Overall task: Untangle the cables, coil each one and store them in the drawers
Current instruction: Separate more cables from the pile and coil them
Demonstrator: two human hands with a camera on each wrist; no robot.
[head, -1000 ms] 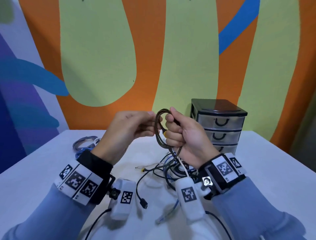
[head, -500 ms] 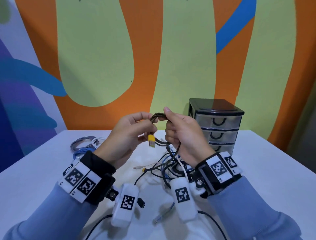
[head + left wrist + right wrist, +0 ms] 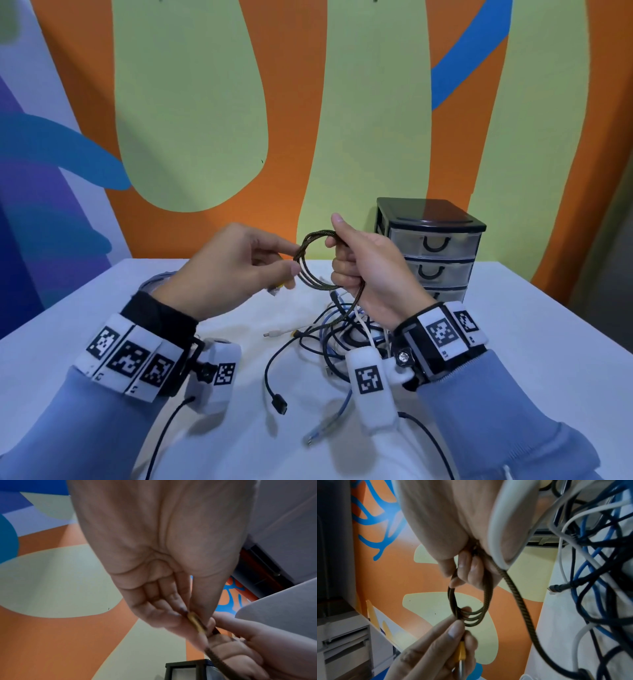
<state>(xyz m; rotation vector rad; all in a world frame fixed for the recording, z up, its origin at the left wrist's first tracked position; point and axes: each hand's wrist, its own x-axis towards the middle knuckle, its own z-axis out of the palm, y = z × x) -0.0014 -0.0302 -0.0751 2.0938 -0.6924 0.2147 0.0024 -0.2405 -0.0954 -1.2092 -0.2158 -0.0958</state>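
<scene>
Braided cable [image 3: 310,263] being coiled, frame centre.
Loops gripped by right hand [image 3: 368,270]; plug end pinched by left hand [image 3: 236,270]; tail hanging down to tangle [image 3: 329,339].

White counter [image 3: 534,342] against painted wall. Black-framed drawer unit [image 3: 431,246] stands at back right, three clear drawers stacked, all closed. Tangle of cables [image 3: 342,335] lies mid-counter, just in front of drawer unit: black, blue, white strands crossing one another. Black cable end with plug [image 3: 279,406] trails out toward near edge. Blue cable end with clear plug [image 3: 317,433] lies nearer still. Second bundle of blue and grey cables [image 3: 157,279] at back left, mostly hidden, well apart from tangle.
</scene>
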